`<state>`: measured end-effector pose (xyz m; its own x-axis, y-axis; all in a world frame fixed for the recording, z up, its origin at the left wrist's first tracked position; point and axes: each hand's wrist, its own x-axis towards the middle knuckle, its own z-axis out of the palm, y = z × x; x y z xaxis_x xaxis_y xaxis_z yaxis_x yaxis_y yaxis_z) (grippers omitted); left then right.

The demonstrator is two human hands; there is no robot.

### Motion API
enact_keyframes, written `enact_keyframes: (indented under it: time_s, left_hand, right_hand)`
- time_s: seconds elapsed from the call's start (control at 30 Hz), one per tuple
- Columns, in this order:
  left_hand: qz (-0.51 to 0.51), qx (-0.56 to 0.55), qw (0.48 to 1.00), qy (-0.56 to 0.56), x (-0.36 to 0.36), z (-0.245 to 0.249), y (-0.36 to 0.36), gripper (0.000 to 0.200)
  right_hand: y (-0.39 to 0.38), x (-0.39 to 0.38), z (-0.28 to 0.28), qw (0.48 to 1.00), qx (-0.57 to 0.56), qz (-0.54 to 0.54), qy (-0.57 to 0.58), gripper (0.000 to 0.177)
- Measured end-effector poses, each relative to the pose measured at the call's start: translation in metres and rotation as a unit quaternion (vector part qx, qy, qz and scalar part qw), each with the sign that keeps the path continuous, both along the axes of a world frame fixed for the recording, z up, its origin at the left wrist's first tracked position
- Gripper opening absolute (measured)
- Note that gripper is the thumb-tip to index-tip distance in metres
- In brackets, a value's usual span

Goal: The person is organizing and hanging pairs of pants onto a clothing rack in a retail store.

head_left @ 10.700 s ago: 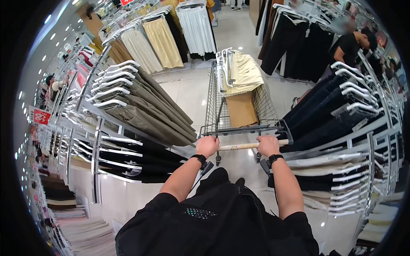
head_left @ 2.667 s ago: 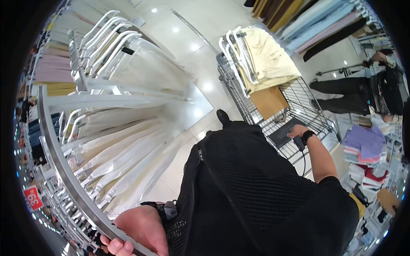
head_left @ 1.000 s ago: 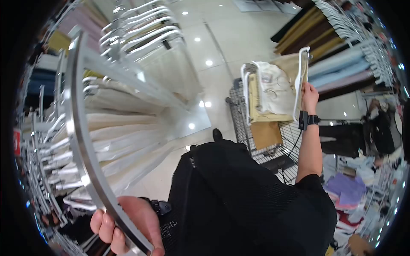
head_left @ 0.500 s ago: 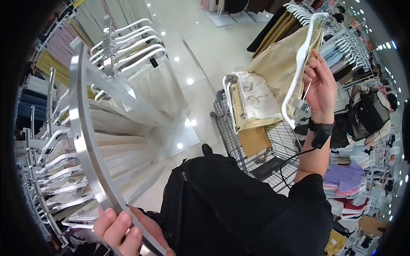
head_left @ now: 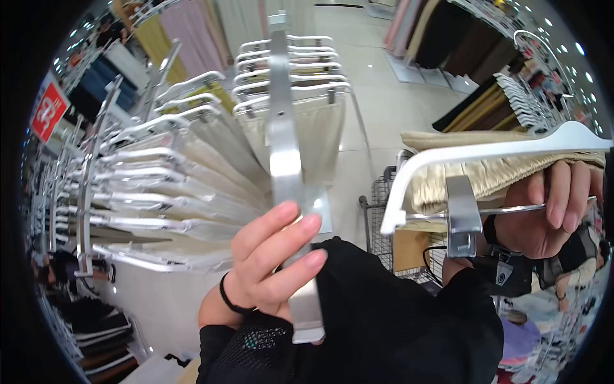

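My left hand (head_left: 272, 256) is closed around a flat silver metal bar (head_left: 284, 150), part of the clothes rack, near its lower end. On the right, close to the camera, is a white clip hanger (head_left: 486, 151) with a cream garment (head_left: 448, 187) that has a gathered elastic waistband. A metal clip (head_left: 463, 214) sits on the hanger's thin rod in front of the waistband. My right hand (head_left: 553, 208) grips the hanger around its rod beside the garment, with curled fingers; part of it is hidden behind the rod.
Cream garments hang on white hangers (head_left: 316, 63) behind the bar. More pale garments (head_left: 185, 192) hang on the left. A wire cart (head_left: 382, 198) holding brown cardboard (head_left: 410, 251) stands beyond the hanger. A person (head_left: 579, 256) is at the far right.
My view has turned left, putting the bar and left hand near the middle. The hanger and garment have come much closer to the camera, and the hanger has swung from upright to nearly level.
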<state>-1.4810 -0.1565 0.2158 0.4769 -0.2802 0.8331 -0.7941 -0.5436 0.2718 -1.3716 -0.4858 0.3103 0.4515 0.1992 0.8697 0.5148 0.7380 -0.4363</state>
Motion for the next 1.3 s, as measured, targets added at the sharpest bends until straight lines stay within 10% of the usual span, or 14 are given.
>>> enact_keyframes:
  time_s: [0.23,0.33,0.4,0.47,0.53,0.63,0.97,1.3]
  left_hand:
    - [0.093,-0.091,0.991,0.029,0.004,-0.051,0.037,0.114]
    - [0.061,-0.164,0.947,0.269,0.005,-0.069,0.040,0.105]
    - [-0.157,-0.216,0.840,0.473,0.012,-0.092,0.043,0.094]
    - [-0.204,-0.296,0.791,0.495,0.013,-0.103,0.033,0.089]
    - [-0.272,-0.473,0.635,0.546,0.015,-0.091,0.020,0.070]
    - [-0.136,-0.287,0.724,0.613,0.020,-0.084,0.031,0.055]
    - [-0.031,-0.288,0.727,0.623,0.016,-0.133,0.054,0.030]
    - [0.269,-0.110,0.906,0.307,0.006,-0.094,0.100,0.011]
  right_hand:
    - [0.062,0.004,-0.054,0.987,0.019,0.051,0.154,0.036]
    - [0.074,0.004,-0.071,0.982,0.010,0.040,0.183,0.028]
    - [0.082,0.007,-0.101,0.977,-0.018,0.047,0.206,0.022]
    - [0.099,0.002,-0.128,0.962,-0.061,0.060,0.259,0.021]
    - [0.125,-0.011,-0.161,0.931,-0.169,0.082,0.313,0.021]
    - [0.139,-0.026,-0.185,0.914,-0.168,0.112,0.351,0.019]
    - [0.167,-0.028,-0.205,0.876,-0.300,0.139,0.351,0.014]
    - [0.131,0.020,-0.217,0.779,-0.584,-0.141,0.181,0.026]
